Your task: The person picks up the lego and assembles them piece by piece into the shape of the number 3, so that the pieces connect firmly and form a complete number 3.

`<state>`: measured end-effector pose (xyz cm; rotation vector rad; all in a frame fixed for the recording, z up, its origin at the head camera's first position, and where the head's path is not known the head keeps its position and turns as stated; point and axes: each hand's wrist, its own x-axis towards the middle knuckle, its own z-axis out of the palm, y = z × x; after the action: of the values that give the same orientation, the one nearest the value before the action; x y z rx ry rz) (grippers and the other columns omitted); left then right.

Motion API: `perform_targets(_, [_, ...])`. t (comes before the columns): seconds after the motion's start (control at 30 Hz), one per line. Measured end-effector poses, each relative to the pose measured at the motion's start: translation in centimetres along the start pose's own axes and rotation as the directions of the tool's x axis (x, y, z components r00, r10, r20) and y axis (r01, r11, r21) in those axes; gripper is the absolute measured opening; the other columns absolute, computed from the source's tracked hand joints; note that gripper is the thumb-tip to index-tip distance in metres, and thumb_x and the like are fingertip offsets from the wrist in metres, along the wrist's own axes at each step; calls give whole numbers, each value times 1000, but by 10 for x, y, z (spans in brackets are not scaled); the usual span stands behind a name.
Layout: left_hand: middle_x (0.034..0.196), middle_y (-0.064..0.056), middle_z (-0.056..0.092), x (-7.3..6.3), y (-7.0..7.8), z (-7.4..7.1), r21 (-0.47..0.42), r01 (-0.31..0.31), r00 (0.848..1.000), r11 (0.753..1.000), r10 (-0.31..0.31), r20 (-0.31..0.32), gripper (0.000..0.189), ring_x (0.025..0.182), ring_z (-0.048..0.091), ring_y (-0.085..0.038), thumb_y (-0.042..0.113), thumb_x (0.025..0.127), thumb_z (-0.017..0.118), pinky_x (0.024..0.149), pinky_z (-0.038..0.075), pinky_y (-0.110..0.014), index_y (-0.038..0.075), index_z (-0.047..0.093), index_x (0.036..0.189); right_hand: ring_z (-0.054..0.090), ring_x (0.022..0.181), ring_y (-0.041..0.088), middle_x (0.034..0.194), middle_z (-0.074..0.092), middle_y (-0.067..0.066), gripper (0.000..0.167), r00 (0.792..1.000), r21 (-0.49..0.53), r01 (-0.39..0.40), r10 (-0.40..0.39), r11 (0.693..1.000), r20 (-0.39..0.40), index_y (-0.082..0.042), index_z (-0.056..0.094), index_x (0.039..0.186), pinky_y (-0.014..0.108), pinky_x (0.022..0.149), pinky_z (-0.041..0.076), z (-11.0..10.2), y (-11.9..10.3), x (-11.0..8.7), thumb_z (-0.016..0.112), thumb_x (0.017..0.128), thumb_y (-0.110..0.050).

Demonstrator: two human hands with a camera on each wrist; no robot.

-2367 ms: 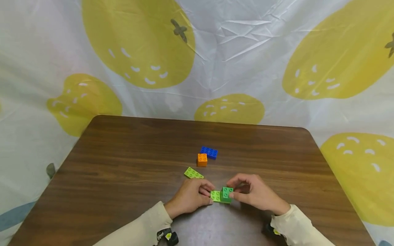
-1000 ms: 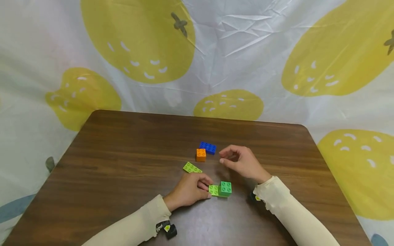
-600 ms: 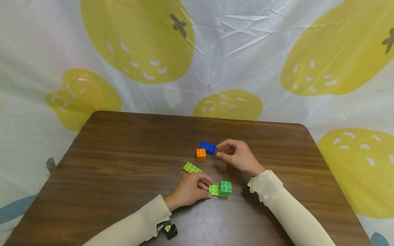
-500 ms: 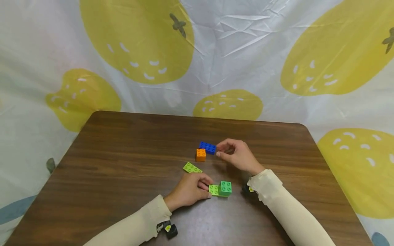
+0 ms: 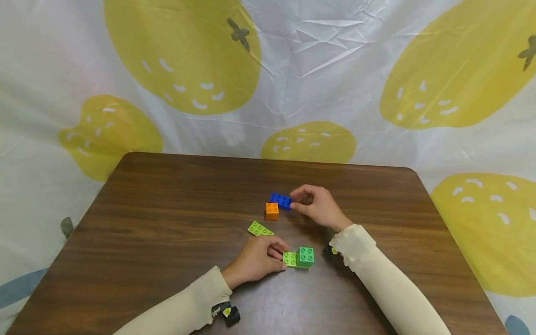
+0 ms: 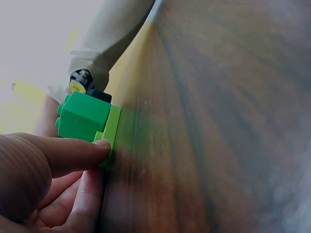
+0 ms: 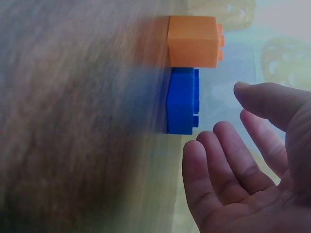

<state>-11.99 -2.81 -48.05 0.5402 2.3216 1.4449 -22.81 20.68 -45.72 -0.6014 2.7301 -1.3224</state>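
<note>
- Since the head view of half a second ago, the right hand (image 5: 317, 207) has edged left, closer to the end of the blue block (image 5: 276, 200); the left hand (image 5: 256, 261) has kept its place.
- Left grip: thumb and finger pinch the left end of the lime plate (image 5: 289, 259), which lies on the table (image 5: 188, 209). Only that end is held, so a knock on the far end could swivel the plate.
- On the plate's right end stands the green block (image 5: 305, 256), upright. Whether it is pressed fully home cannot be told; if it is loose, a sideways bump could tip it.
- Right grip: it holds nothing. Fingers and thumb stand parted by the blue block's right end, and the right wrist view shows no clear contact. Closing on so little of the end could skid or turn the block instead of lifting it.
- Close against the blue block's near side is the orange block (image 5: 271, 213); whether they touch is hard to tell. A leftward push on the blue could shove the orange along, or a low thumb could catch it.
- Right sleeve (image 5: 356, 246): the forearm passes to the right of the green block, so a low sweep back toward the body might brush it.
- Farther left, the second plate (image 5: 258, 229) lies flat, partly hidden behind the left hand; a shift of those knuckles could nudge it.
</note>
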Motion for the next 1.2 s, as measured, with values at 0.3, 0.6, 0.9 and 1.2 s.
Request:
perform_targets(0.3, [104,2,77,0,0,1,6,12,1000,1000,-12,-1,30,85,71,-5,9,81,91,76,60,-20,14,79,109,70,107,24,115,77,5,30,999,-36,-37,38,999,18,-13,76,120,50,98,57,5,5,9,83,92,-23])
perform_targets(0.6, [105,0,78,0,-2,2,-2,-6,1000,1000,6,-15,30,86,72,-5,8,81,91,76,60,-20,12,79,108,71,108,25,121,77,7,32,997,-65,-59,62,996,47,-12,75,123,48,96,59,11,1,14,84,92,-19])
perform_targets(0.9, [105,0,78,-1,-3,3,1,-10,1000,1000,10,-19,31,86,73,-5,8,80,91,76,60,-20,12,79,108,71,109,25,123,76,7,38,994,-88,-69,76,994,78,-12,74,128,47,96,59,14,4,16,84,92,-20])
perform_targets(1.2, [106,0,78,-1,0,2,1,1,1000,1000,-1,-13,30,86,73,-5,8,81,91,76,61,-20,12,78,109,70,102,23,120,77,9,40,992,-158,-65,81,985,93,-11,75,130,42,90,59,13,3,19,84,92,-21])
